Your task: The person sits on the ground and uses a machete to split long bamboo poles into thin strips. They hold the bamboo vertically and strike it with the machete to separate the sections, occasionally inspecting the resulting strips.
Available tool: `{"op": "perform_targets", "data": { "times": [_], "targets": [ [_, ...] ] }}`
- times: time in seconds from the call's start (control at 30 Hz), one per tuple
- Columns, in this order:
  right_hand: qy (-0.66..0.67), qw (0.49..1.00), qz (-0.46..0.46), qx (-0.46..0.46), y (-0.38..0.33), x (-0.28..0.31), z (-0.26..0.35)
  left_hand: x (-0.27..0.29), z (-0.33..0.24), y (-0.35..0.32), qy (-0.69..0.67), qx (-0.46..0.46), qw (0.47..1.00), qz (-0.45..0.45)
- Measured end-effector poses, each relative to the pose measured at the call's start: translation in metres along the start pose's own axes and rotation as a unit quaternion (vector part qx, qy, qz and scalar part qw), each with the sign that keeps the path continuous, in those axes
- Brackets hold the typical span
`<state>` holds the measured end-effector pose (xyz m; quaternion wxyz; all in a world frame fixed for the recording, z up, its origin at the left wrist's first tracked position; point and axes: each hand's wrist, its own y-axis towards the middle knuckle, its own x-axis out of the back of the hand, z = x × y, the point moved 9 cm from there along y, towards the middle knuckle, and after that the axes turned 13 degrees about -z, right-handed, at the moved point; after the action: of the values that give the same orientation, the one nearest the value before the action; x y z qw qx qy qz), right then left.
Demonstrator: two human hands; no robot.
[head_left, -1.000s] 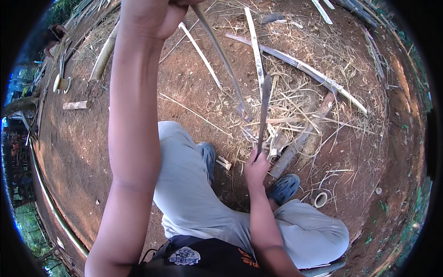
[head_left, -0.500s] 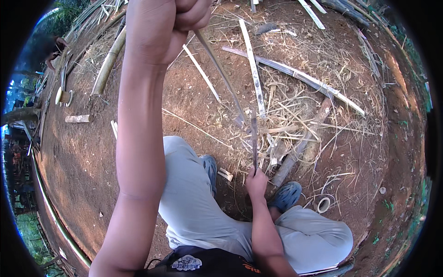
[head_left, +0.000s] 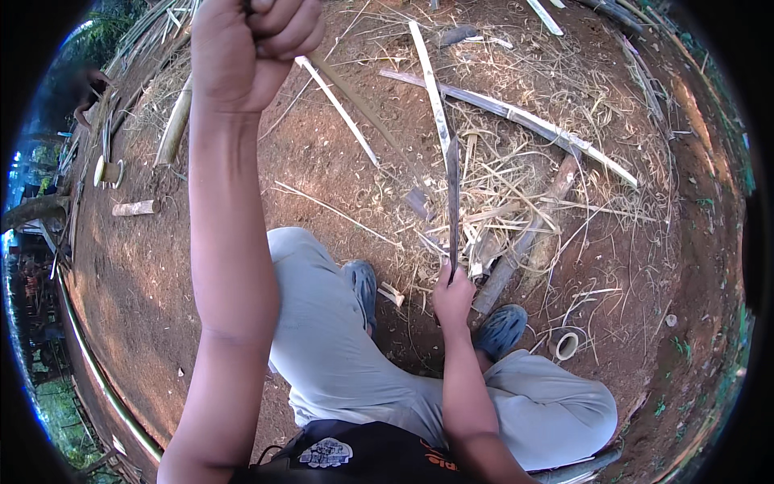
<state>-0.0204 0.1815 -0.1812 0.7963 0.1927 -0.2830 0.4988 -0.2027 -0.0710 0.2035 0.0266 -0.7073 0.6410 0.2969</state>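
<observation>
My left hand [head_left: 251, 44] is raised high in a fist, shut on the upper end of a long thin bamboo strip [head_left: 367, 117] that slants down to the ground near my feet. Lower down, my right hand [head_left: 453, 297] grips the handle of a long dark knife [head_left: 452, 198] whose blade points up and away. The blade stands close beside the strip's lower end; I cannot tell whether they touch. I sit with my knees bent in light grey trousers, and blue shoes [head_left: 501, 329] show on the red earth.
Split bamboo slats [head_left: 516, 121] and dry shavings litter the ground ahead. A thick log [head_left: 528, 238] lies by my right foot, with a short bamboo ring [head_left: 567, 345] beside it. Bamboo poles [head_left: 173, 129] and a cut piece [head_left: 135, 208] lie at the left.
My left hand has risen and come closer to the camera, pulling the strip up. The knife blade has swung from a slight tilt to nearly upright, and my right hand has shifted a little.
</observation>
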Motion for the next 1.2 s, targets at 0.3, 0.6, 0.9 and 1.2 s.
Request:
{"op": "perform_targets", "data": {
  "times": [0.3,0.6,0.9,1.2],
  "targets": [
    [0.208,0.949,0.023,-0.234,0.004,-0.026,-0.018,0.039,-0.066,-0.039,-0.086,-0.023,0.994,0.055],
    [0.464,0.813,0.06,-0.348,0.027,-0.012,0.089,0.096,-0.162,-0.214,-0.1,-0.139,0.982,-0.076],
    [0.585,0.733,0.088,-0.336,0.039,-0.004,0.127,0.153,-0.26,-0.37,0.203,-0.188,0.833,-0.479],
    [0.577,0.764,0.136,-0.256,0.02,0.024,0.165,0.062,-0.19,-0.295,0.752,0.063,0.651,-0.079]
  ]
}}
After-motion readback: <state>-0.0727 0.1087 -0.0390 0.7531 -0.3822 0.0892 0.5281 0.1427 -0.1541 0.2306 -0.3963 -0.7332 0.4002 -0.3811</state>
